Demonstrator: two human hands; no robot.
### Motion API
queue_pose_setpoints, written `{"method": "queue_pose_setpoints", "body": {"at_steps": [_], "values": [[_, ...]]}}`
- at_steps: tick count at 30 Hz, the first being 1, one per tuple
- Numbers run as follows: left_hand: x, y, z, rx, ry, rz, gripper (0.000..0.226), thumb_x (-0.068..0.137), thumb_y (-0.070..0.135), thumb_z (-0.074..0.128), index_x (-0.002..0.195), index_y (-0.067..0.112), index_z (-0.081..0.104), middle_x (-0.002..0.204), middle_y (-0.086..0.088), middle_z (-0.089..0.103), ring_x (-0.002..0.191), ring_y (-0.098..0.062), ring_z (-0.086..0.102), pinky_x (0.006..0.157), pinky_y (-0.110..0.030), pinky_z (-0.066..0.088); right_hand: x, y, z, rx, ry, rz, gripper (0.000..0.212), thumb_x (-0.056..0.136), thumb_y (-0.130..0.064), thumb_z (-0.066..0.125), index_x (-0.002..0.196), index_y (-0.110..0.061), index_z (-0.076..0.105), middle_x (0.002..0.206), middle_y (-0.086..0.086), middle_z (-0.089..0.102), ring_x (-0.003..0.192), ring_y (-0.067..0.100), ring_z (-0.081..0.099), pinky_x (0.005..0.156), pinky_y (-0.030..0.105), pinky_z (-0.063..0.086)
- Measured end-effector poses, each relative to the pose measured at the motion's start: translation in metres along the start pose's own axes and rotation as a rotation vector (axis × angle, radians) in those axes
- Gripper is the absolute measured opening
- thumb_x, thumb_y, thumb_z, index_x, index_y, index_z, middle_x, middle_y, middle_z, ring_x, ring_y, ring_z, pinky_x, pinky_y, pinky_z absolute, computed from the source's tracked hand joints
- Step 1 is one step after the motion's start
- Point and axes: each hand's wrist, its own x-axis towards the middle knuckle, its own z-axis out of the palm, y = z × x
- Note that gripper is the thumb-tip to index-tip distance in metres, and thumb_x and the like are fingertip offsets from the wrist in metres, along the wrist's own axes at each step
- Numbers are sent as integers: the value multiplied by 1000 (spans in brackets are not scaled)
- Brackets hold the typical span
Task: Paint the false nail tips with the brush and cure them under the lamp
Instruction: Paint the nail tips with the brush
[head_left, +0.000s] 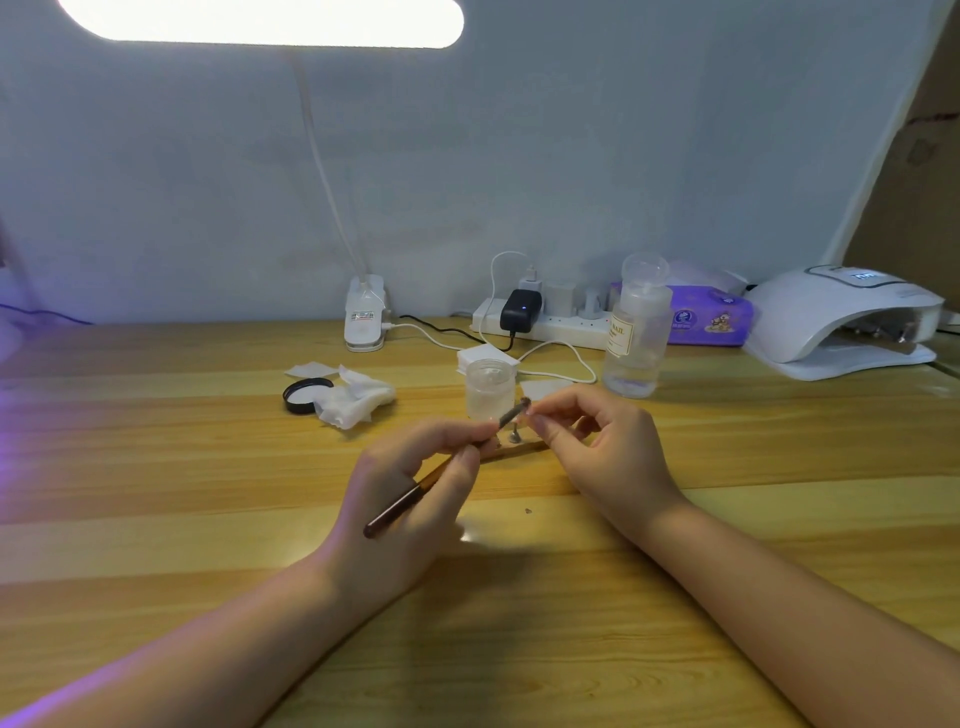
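Both hands meet mid-painting: the left hand (415, 483) grips the brush (447, 465), its tip at a nail tip (529, 413) pinched by the right hand (597, 447), next needing steady strokes before the curing lamp (841, 322)

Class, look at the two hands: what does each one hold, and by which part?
The left hand grips the brush around the middle of its handle. The right hand pinches something small at its fingertips, too blurred to name.
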Motion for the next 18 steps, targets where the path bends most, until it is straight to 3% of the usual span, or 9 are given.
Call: {"method": "queue_pose_setpoints", "body": {"at_steps": [5, 11, 15, 18], "values": [[0, -1, 1, -55, 2, -10, 25, 84, 30, 52, 96, 20, 72, 91, 2, 75, 93, -16, 70, 85, -35, 54, 1, 2, 1, -64, 33, -30, 17, 81, -8, 74, 84, -25, 72, 80, -8, 69, 73, 5, 59, 64, 14, 44], [2, 2, 3, 84, 34, 82, 25, 88, 29, 50, 104, 23, 68, 99, 7, 72, 98, -4, 66, 86, -20, 49, 1, 0, 0, -180, 39, -90, 8, 80, -12, 76, 85, -18, 74, 81, -9, 69, 78, 11, 60, 69, 23, 45], [2, 2, 2, 108, -22, 101, 29, 86, 26, 49, 97, 12, 73, 94, 5, 73, 95, -12, 66, 85, -29, 50, 1, -2, 0, -221, 54, -73, 9, 81, -11, 74, 85, -19, 74, 79, -11, 67, 77, 10, 60, 64, 11, 37], [1, 2, 1, 89, -2, 86, 27, 85, 26, 48, 94, 17, 71, 88, 7, 72, 93, -13, 66, 83, -26, 49, 1, -3, 0, -180, 56, -27, 10, 83, -10, 72, 87, -19, 73, 77, -13, 66, 74, 6, 59, 60, 8, 39]]}}
